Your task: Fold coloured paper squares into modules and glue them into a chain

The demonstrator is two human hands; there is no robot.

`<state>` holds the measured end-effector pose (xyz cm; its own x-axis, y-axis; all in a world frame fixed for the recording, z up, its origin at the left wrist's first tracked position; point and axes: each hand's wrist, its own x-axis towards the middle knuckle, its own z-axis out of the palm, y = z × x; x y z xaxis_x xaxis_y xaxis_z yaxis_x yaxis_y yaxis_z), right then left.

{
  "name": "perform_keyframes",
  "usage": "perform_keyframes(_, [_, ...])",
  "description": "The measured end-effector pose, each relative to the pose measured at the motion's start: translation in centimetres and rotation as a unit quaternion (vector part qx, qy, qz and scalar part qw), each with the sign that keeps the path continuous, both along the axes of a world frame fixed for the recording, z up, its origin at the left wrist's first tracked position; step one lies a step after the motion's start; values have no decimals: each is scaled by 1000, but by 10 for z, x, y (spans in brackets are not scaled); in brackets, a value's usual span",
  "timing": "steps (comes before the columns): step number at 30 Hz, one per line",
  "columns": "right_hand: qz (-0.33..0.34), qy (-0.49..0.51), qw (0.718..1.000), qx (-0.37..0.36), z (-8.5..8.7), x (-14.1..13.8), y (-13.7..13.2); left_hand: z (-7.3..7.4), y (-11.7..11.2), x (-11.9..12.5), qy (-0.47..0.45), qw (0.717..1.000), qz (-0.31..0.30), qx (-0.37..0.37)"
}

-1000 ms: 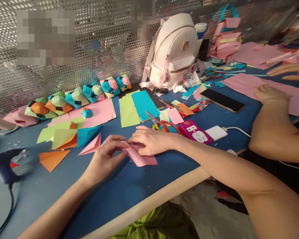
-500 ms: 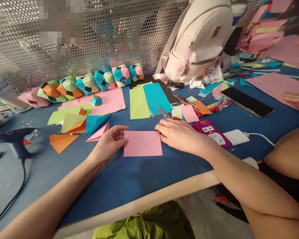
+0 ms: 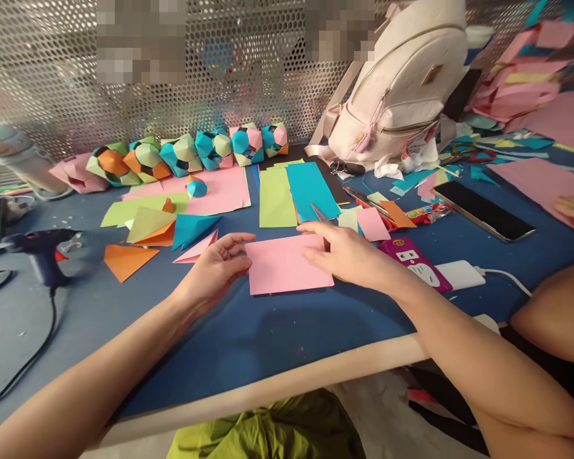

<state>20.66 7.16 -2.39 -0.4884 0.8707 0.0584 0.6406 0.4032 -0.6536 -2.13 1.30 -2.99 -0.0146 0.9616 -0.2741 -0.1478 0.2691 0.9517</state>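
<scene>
A pink paper sheet [image 3: 287, 268] lies flat on the blue table [image 3: 268, 331] in front of me. My left hand [image 3: 215, 268] is at the sheet's left edge, thumb and curled fingers closed on that edge. My right hand [image 3: 347, 252] rests on the sheet's upper right part with fingers stretched flat across it. Scissors [image 3: 321, 215] lie just beyond my right hand, their blade pointing away from me.
Green [image 3: 277, 197] and teal [image 3: 310, 188] sheets lie behind the pink one. A row of folded paper balls [image 3: 186, 153] lines the mesh wall, with a backpack [image 3: 402, 89] to the right. Around them are a glue gun [image 3: 43, 252], a phone [image 3: 483, 209], a power bank [image 3: 459, 274] and another person's arm [image 3: 555, 312].
The pink piece, folded and held between both hands a second ago, now lies spread flat. My right hand has moved onto its right part; the view has shifted left.
</scene>
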Motion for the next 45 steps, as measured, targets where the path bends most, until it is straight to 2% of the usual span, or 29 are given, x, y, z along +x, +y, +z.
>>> perform_keyframes(3, [-7,60,996,-71,-2,2,6,3,2,-2,-54,998,6,-6])
perform_keyframes(6, [-2,122,989,-84,-2,5,11,5,6,-4,-87,996,29,-19])
perform_keyframes(12, [31,154,978,-136,-2,3,11,1,5,-1,-42,999,24,-17])
perform_keyframes(15, [-5,244,959,-146,-3,0,12,-1,3,2,-12,1000,27,-6])
perform_keyframes(19, [-68,349,917,-181,-4,-2,15,-3,3,2,-22,997,77,17])
perform_keyframes(21, [-57,339,920,-189,-4,-3,16,-4,4,1,-26,996,86,22])
perform_keyframes(26, [-2,278,951,-135,-8,-6,15,-5,3,2,-33,997,70,6])
perform_keyframes(32, [38,272,949,-155,-7,-11,9,-2,-3,10,37,999,-22,-13])
perform_keyframes(34, [14,312,936,-166,-4,-11,9,-2,-4,11,33,999,-8,-22])
perform_keyframes(39, [-37,425,872,-241,-2,-9,12,-5,-4,11,-43,996,64,-40])
perform_keyframes(41, [-35,409,877,-250,-5,-11,13,-6,-4,11,-62,994,77,-47])
perform_keyframes(45, [-31,335,922,-192,-12,-15,12,-5,-8,15,-71,994,53,-57])
